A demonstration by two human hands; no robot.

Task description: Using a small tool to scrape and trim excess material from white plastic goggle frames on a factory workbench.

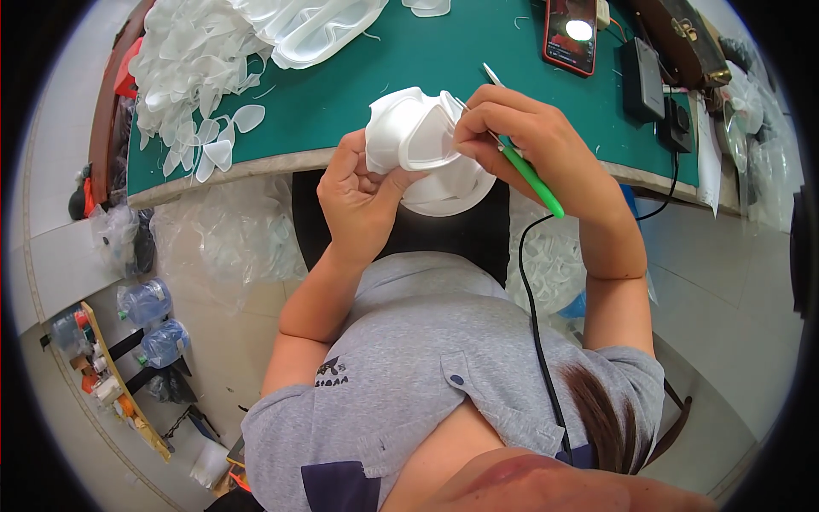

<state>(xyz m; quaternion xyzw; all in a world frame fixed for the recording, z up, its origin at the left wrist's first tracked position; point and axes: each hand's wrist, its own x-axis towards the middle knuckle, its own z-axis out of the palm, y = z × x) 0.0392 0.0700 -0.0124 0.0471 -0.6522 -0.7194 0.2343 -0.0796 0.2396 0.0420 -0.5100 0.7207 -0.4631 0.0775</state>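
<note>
Two hands grip: left (pixel 363 192) fingers clasp a white, seemingly moulded plastic piece (pixel 418 141), right (pixel 520 136) a green-handled tool (pixel 529 175).

One phone (pixel 570 34), two plastic bottles (pixel 145 300), one green-handled knife (pixel 527 175).

This looks like a small hand-finishing workshop, a piecework bench rather than a home desk. A long workbench topped with a green mat (pixel 478 51) carries a heaped pile of translucent white moulded plastic pieces (pixel 183 60), with more loose petal-shaped offcuts (pixel 217 145) spilling toward its edge. Beneath the bench, clear plastic bags stuffed with similar white parts (pixel 226 235) sit on a pale tiled floor (pixel 734 282). At the far side lie a red-cased smartphone (pixel 570 34) and black boxy power adapters (pixel 641 78) with cables. Empty clear plastic water bottles (pixel 153 320) lie on the floor beside a narrow wooden rack of small coloured items (pixel 119 388).
</note>
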